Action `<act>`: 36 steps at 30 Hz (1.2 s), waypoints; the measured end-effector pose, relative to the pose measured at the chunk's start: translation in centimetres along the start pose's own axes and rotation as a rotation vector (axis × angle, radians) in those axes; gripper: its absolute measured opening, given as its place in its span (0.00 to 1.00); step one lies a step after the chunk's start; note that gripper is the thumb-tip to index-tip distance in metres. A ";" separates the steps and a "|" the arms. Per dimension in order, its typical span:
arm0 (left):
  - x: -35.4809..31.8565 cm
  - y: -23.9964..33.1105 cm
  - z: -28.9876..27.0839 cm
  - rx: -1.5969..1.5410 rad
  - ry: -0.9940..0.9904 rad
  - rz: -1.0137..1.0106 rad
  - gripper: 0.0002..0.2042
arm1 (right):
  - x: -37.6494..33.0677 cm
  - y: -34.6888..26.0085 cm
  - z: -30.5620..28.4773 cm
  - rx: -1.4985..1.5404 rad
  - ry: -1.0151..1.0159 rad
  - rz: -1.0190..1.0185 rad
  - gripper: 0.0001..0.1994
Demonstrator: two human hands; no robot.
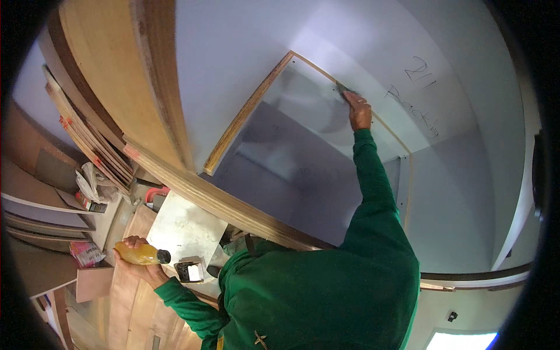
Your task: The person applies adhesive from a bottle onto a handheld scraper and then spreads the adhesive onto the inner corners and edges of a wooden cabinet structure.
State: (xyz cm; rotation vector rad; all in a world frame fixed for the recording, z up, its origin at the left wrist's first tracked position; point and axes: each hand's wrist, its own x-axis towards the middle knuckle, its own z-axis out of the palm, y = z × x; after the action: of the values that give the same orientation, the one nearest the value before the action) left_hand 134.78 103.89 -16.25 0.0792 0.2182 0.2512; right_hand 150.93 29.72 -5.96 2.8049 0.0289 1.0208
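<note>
A small dark spreader (343, 90) was held in the right hand (360, 112), fingers closed round it, tip pressed against the edge of the grey laminated panel (303, 116), along its top strip near the upper corner. The arm in the green sleeve (373, 175) was fully extended to reach it.

A yellow glue bottle (140, 253) with a dark cap was gripped in the left hand (137, 262), fingers wrapped round its body, held low and well apart from the panel, above the small light worktop (184, 227).

Progress, as judged: a smeared, duller patch was visible on the panel face below the spreader, so part of the surface looked already worked. The lower portion and the left wood edge (245, 116) looked untouched. Probably partway, not near done. Whether the bottle cap was open could not be told.

Stacked plywood boards (105, 76) were leaned at the left.
</note>
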 end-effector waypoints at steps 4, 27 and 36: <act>0.1 -0.8 1.1 0.005 0.001 -0.002 0.16 | -1.0 -1.5 -0.7 -0.055 -0.012 -0.004 0.19; -0.8 -1.4 1.3 0.002 0.000 0.008 0.18 | 4.1 0.1 -1.3 0.293 -0.164 0.159 0.17; -1.4 -1.3 -0.3 -0.013 0.024 -0.021 0.18 | 3.3 2.1 -4.8 0.249 -0.178 0.149 0.15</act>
State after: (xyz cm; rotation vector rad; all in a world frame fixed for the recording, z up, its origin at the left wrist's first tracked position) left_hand 133.66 102.31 -16.39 0.0614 0.2416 0.2327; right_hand 150.31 28.55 0.10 3.1571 -0.0803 0.8431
